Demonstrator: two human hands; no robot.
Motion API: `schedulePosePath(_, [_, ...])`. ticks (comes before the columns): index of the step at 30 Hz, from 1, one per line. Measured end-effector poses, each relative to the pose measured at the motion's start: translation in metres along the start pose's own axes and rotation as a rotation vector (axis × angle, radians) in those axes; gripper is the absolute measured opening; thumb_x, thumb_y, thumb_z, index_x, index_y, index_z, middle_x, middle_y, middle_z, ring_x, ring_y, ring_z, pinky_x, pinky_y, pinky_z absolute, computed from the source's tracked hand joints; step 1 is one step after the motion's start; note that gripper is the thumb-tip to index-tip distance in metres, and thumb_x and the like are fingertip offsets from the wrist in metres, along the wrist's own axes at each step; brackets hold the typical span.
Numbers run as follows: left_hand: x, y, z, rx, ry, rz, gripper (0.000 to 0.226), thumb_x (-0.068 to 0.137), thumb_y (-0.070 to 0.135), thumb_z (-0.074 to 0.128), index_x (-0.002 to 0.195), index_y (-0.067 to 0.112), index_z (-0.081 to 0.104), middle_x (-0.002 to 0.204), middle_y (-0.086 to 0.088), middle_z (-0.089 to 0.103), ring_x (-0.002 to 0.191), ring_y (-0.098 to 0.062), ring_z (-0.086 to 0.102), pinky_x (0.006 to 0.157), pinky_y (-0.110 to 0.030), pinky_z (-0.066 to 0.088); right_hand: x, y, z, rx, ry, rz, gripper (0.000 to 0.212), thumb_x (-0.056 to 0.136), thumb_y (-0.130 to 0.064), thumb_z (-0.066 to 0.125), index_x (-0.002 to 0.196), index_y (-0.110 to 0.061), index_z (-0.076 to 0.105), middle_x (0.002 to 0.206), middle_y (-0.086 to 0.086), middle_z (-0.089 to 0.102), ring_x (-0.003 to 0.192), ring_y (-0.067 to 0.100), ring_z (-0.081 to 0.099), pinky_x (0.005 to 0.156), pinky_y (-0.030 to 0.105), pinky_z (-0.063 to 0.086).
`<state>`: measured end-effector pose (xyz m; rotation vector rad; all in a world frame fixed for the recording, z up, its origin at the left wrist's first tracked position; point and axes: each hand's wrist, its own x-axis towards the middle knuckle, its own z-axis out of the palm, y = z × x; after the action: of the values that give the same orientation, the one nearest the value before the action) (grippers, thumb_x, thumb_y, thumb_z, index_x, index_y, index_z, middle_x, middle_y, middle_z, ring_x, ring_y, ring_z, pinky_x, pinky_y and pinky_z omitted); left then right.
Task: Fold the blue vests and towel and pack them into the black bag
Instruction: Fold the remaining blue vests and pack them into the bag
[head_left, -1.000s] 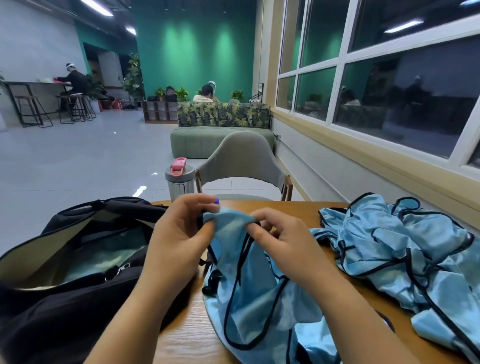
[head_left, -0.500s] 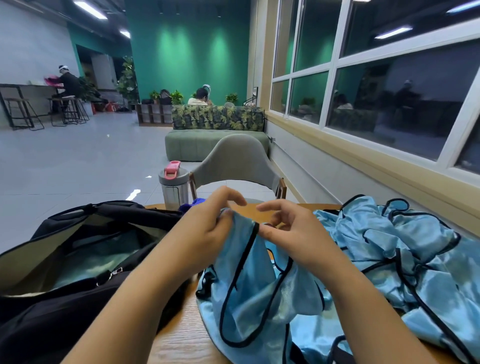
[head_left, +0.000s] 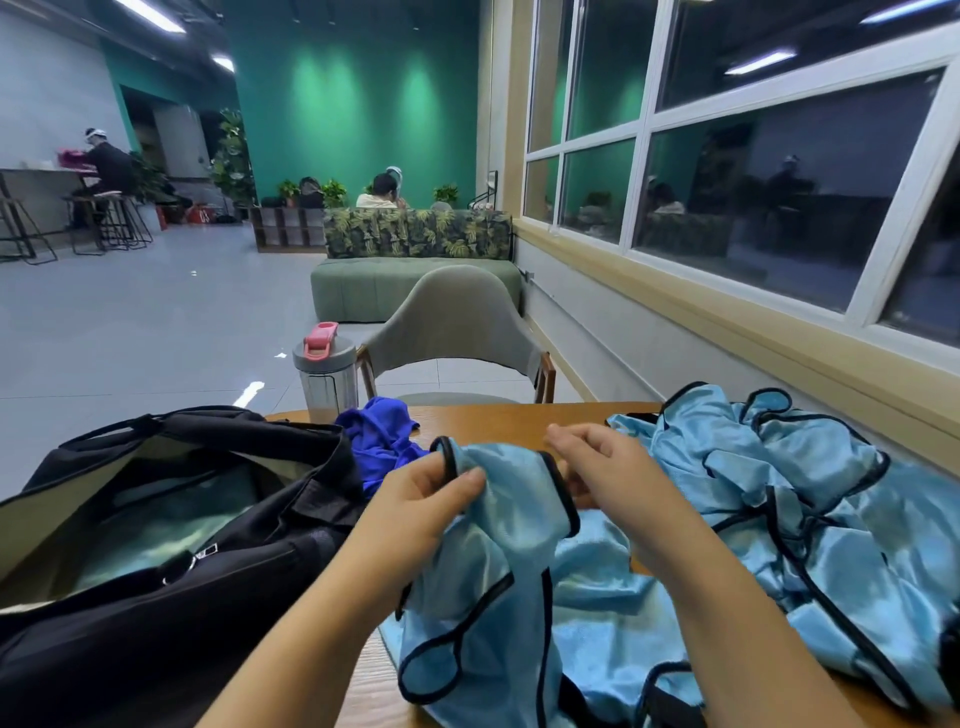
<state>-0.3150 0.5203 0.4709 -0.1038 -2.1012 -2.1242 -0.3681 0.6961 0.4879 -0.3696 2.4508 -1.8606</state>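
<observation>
On the wooden table (head_left: 498, 423), close to the near edge, a light blue vest (head_left: 498, 587) with black trim lay bunched up, its top edge lifted. The left hand (head_left: 415, 506) pinched that top edge, thumb over the cloth and fingers curled behind it, right by a black-trimmed loop. The right hand (head_left: 605, 465) hovered just to the right of the raised edge, its fingers bent loosely; whether they had hold of any cloth could not be told, since the fingertips were turned away behind the hand. Both forearms reached in from the near side, the right one crossing over the vest.

To the right, a heap of more light blue vests (head_left: 810, 504) with the same dark piping spread across the table toward the window side, touching the vest being handled. At the left stood the black bag (head_left: 182, 571), its mouth wide open, showing a pale lining and something light blue-green inside. Between the bag and the raised vest, a deep blue towel (head_left: 382, 439) lay crumpled, partly hidden behind the bag's rim. At the far edge of the table, just left of the towel, stood a grey bottle (head_left: 324, 371) with a pink lid. Beyond the table a grey chair (head_left: 457, 322) faced in.
</observation>
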Motion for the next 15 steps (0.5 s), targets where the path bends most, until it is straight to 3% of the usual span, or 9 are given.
schedulePosePath(2, [-0.001,0.003,-0.003,-0.046,-0.045,-0.013,0.019,0.092,0.004,0.054,0.103,0.007,0.069,0.097,-0.008,0.074,0.091,-0.019,0.070,0.074,-0.022,0.053,-0.002,0.002,-0.002,0.095,-0.134,0.092,0.040,0.089,-0.054,0.055,0.106,-0.019,0.066,0.077,0.004,0.071,0.073,0.014,0.066,0.079,0.035,0.054])
schedulePosePath(3, [-0.002,0.004,-0.004,-0.053,-0.064,-0.018,0.020,0.091,0.003,0.054,0.104,0.006,0.069,0.098,-0.009,0.074,0.092,-0.021,0.070,0.075,-0.023,0.054,-0.004,0.003,-0.002,0.152,-0.188,0.098,0.038,0.090,-0.050,0.056,0.110,-0.019,0.066,0.089,0.009,0.073,0.081,0.018,0.068,0.082,0.038,0.054])
schedulePosePath(5, [-0.002,0.004,-0.005,-0.061,-0.102,-0.026,0.020,0.091,0.002,0.054,0.105,0.005,0.068,0.100,-0.011,0.073,0.094,-0.023,0.070,0.078,-0.026,0.055,-0.007,0.002,-0.002,0.258,-0.233,0.040,0.024,0.094,-0.025,0.057,0.117,-0.020,0.062,0.107,0.012,0.071,0.092,0.020,0.068,0.085,0.039,0.054])
schedulePosePath(9, [-0.001,0.003,-0.009,-0.070,-0.082,-0.021,0.016,0.089,0.004,0.058,0.098,0.000,0.070,0.095,-0.017,0.073,0.086,-0.025,0.069,0.077,-0.029,0.056,-0.009,0.003,-0.006,0.345,-0.238,-0.080,0.046,0.089,0.013,0.051,0.118,-0.022,0.061,0.101,0.005,0.072,0.087,0.017,0.068,0.069,0.027,0.057])
schedulePosePath(12, [0.000,0.002,-0.014,-0.076,-0.061,-0.012,0.018,0.085,0.004,0.061,0.101,0.001,0.069,0.095,-0.016,0.073,0.085,-0.024,0.069,0.074,-0.028,0.057,-0.009,0.002,-0.008,0.365,-0.226,-0.100,0.053,0.087,0.020,0.045,0.115,-0.021,0.063,0.101,-0.004,0.073,0.084,0.012,0.068,0.063,0.026,0.056])
schedulePosePath(15, [0.001,0.003,-0.016,-0.007,-0.018,0.045,0.030,0.073,0.017,0.069,0.100,0.004,0.067,0.092,-0.012,0.074,0.083,-0.022,0.069,0.074,-0.027,0.056,-0.011,0.001,-0.008,0.354,-0.226,-0.103,0.047,0.088,0.014,0.050,0.112,-0.024,0.065,0.105,-0.010,0.072,0.086,0.009,0.069,0.062,0.024,0.055])
